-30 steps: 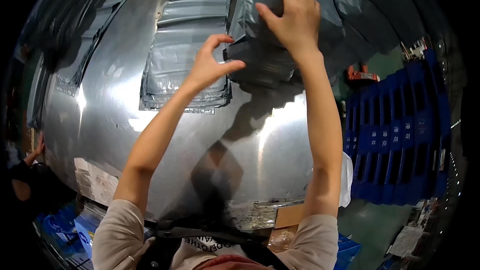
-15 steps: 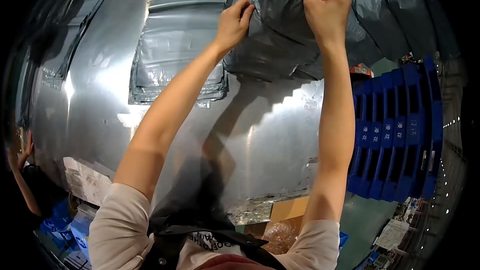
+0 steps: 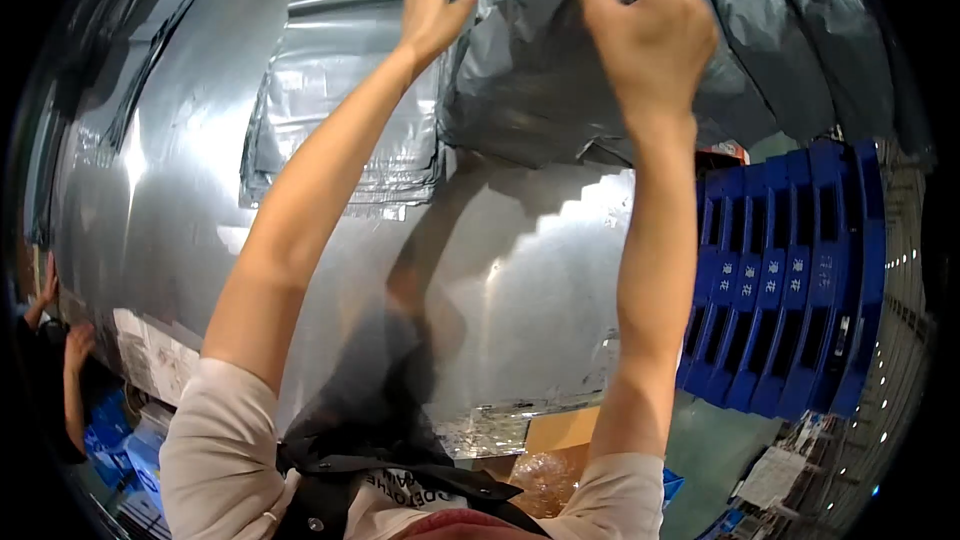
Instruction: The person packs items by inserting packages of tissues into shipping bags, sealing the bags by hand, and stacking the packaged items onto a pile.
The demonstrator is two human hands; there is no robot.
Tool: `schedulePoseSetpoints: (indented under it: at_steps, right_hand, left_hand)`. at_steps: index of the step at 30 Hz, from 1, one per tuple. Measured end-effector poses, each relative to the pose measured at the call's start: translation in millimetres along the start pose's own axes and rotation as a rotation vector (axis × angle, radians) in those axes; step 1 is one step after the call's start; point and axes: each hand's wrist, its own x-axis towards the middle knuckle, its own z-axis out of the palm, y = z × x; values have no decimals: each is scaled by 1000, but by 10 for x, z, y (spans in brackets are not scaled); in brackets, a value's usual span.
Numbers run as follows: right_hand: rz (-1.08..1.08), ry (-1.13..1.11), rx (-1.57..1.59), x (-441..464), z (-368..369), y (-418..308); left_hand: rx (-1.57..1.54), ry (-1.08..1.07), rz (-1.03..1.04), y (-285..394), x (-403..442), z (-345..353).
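A dark grey plastic mailing bag (image 3: 530, 90), bulky and creased, lies at the top middle of the metal table. Over its upper right part is my right hand (image 3: 660, 40), slightly smeared, thumb and fingers spread apart against the film. My left hand (image 3: 432, 18) hovers just left of that bag with thumb and fingers apart, holding nothing. Beneath and beside this hand sits a flat stack of grey plastic bags (image 3: 345, 90), their lower edges layered. More dark grey bags (image 3: 765, 50) overlap one another to the right.
The shiny metal table (image 3: 540, 270) fills the middle. Blue stacked plastic pallets (image 3: 770, 280) stand beyond its right side. Near my body is an open cardboard box (image 3: 560, 430) with clear plastic in it. At far left, another person's hands (image 3: 78, 345) are by the table edge.
My left hand has let go of the bag's left edge and moved left and up, fingers opening. My right hand's pinch has spread apart. A second hand of the other person has appeared.
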Motion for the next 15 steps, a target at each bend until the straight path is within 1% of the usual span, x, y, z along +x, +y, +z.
schedulePoseSetpoints:
  at_steps: [2,3,4,6,7,8,10,11,12,14,15]
  right_hand:
    - [88,22,24,-87,-8,1]
    - [156,-5,70,-102,-17,-20]
    - [156,11,68,-97,13,4]
    - [62,-56,-53,-41,134,83]
    - [-21,-80,-97,-5,172,82]
    - [-30,-62,-104,40,187,131]
    - [168,-152,212,195,147,236]
    - [314,-371,134,274,28,306]
    - [306,-357,134,251,-67,395]
    - [58,216,-90,49,-169,529]
    - [99,300,26,-139,-261,455]
  left_hand:
    - [-224,108,38,330,-149,-248]
    - [-309,156,104,503,-228,-346]
    - [-394,207,169,680,-298,-432]
    - [-319,214,465,1074,-394,-540]
    - [-312,182,610,1240,-394,-543]
    - [-221,147,747,1352,-384,-550]
    - [-210,118,839,1451,-366,-446]
    - [-221,114,836,1483,-388,-401]
    - [-220,122,849,1505,-403,-409]
    - [12,-24,1003,1561,-403,-458]
    - [167,-84,1011,1611,-404,-473]
